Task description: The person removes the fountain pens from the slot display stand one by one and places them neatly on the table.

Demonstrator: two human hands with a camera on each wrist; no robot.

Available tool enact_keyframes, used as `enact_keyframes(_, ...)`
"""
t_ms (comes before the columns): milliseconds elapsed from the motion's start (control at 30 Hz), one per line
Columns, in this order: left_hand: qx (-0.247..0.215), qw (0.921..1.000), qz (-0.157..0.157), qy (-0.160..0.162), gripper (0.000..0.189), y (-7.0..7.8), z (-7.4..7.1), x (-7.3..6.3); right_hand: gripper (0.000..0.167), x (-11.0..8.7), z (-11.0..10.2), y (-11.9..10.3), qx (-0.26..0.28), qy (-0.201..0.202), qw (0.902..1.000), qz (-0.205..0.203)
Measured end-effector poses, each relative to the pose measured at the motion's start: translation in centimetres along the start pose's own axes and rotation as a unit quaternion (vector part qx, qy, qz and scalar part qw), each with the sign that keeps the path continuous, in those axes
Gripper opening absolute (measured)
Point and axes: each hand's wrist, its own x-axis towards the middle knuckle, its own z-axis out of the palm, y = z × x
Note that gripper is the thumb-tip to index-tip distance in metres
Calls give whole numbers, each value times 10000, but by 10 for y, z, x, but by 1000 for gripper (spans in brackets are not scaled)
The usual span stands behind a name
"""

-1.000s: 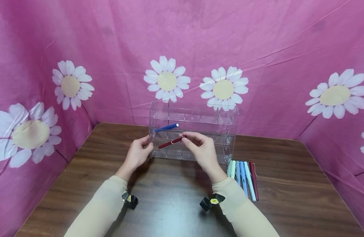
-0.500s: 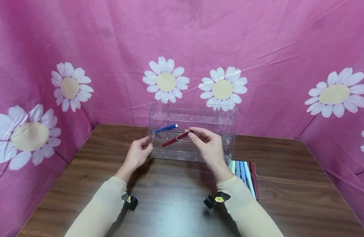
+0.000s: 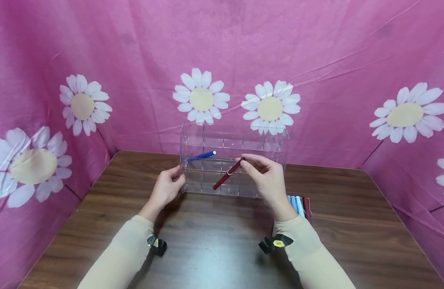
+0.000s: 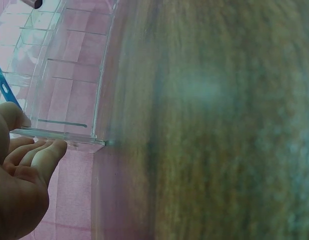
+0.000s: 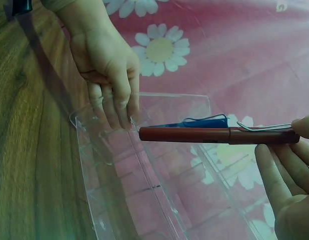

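Note:
A clear, tiered plastic pen rack [image 3: 222, 188] with small compartments stands on the table. My left hand [image 3: 165, 188] pinches its left side panel between thumb and fingers, as the left wrist view [image 4: 24, 170] also bears out. In my right hand [image 3: 268, 180] a dark red pen [image 3: 227, 175] with a metal clip is pinched near its cap end, slanting down to the left in front of the rack. The right wrist view shows this red pen [image 5: 194, 135] held by fingertips and thumb. A blue pen [image 3: 201, 156] leans in a left compartment of the rack.
Several pens [image 3: 298, 205], light blue, mint and dark red, lie side by side on the wooden table [image 3: 207, 249] right of the rack, partly hidden by my right hand and sleeve. A pink curtain [image 3: 146, 48] with daisies hangs behind and on both sides.
My right hand has moved to the right with the red pen, which now tilts more steeply. It covers more of the pens on the table. My left hand stays on the rack.

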Motion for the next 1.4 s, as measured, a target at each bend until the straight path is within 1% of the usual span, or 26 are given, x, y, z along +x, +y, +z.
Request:
enact_keyframes(200, 46, 10000, 34, 25, 49, 0, 0, 2, 28, 1, -10, -2, -53, 74, 9999, -77)
enact_keyframes(500, 66, 10000, 17, 22, 49, 0, 0, 2, 29, -2, -22, -5, -347, 54, 9994, -46)
enact_keyframes(667, 74, 10000, 27, -2, 49, 0, 0, 3, 30, -4, -33, -6, -410, -92, 9989, -223)
enact_keyframes(800, 101, 9999, 44, -36, 49, 0, 0, 2, 30, -6, -43, -8, -499, -65, 9982, -339)
enact_keyframes(867, 107, 9999, 58, -24, 49, 0, 0, 2, 29, -7, -47, -9, -629, -8, 9973, -389)
enact_keyframes(900, 102, 9999, 58, -15, 49, 0, 0, 2, 29, -7, -49, -9, -593, 3, 9974, -398)
enact_keyframes(1100, 121, 9999, -2, -2, 50, 2, 0, 3, 30, -10, -60, -9, -652, 99, 9975, -251)
enact_keyframes(1167, 128, 9999, -22, -8, 50, 2, 0, 3, 31, -11, -64, -9, -821, 174, 9963, -200)
enact_keyframes(1267, 153, 9999, -6, -7, 49, 2, 0, 2, 31, -12, -69, -10, -918, 255, 9953, -168)
enact_keyframes(1400, 185, 9998, -8, 21, 49, 1, 0, 2, 31, -13, -76, -10, -810, 263, 9963, -124)
